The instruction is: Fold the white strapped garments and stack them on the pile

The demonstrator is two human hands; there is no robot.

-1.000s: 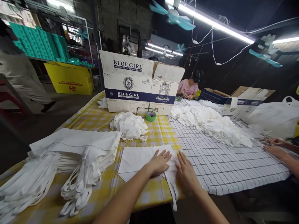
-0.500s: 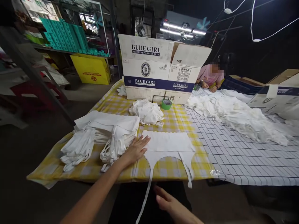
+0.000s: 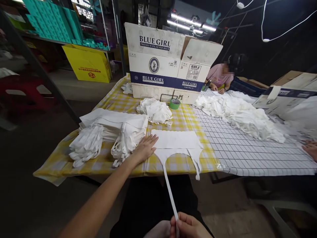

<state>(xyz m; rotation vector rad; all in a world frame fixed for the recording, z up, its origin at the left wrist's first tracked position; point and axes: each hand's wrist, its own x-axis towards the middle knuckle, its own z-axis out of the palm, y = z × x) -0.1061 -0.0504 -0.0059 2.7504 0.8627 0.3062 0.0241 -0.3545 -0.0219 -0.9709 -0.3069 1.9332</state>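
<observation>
A white camisole-like garment [image 3: 177, 140] lies flat on the yellow checked cloth, its straps towards me. My left hand [image 3: 145, 148] rests flat on its left edge, fingers stretched out. Low in the view, my right hand [image 3: 187, 226] pinches the left strap [image 3: 169, 188] between thumb and fingers, and the strap runs taut down over the table edge. The other strap [image 3: 196, 165] hangs loose on the right. Just left of my left hand is a thick stack of white garments [image 3: 112, 119] with bunched straps.
Behind the garment are a crumpled white pile [image 3: 155, 110], green tape [image 3: 174, 104] and a large carton [image 3: 153, 64]. A heap of white garments [image 3: 237, 112] covers part of the grid cloth. One person [image 3: 219, 77] sits beyond; another person's hand [image 3: 310, 148] shows at the right edge.
My right hand has moved down and closed on the left strap, which is now pulled straight. My left hand stays on the garment. Another person's hand has appeared at the right edge.
</observation>
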